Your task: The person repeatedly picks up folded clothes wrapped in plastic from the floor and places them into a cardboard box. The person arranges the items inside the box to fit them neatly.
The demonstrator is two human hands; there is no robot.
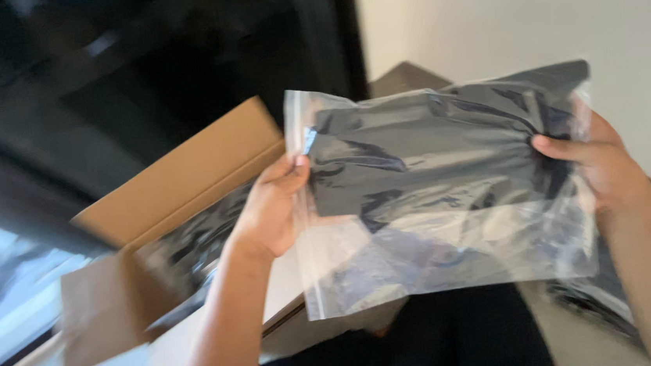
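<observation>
Plastic, clear and glossy, wraps a folded dark garment: a flat, wrinkled bag (444,188) held up just right of the open cardboard box (184,180), overlapping its near corner. Its long axis runs side to side, sealed strip up. The left hand (272,203) pinches its left edge, thumb over the front; the right hand (602,163) is closed on the right edge. More shiny bags (190,254) fill the box. Pale wall behind leaves room above.

A plain pale wall (531,16) fills the upper right. A large dark glossy panel (135,66) covers the upper left, and daylight brightens the blurred lower left corner.
</observation>
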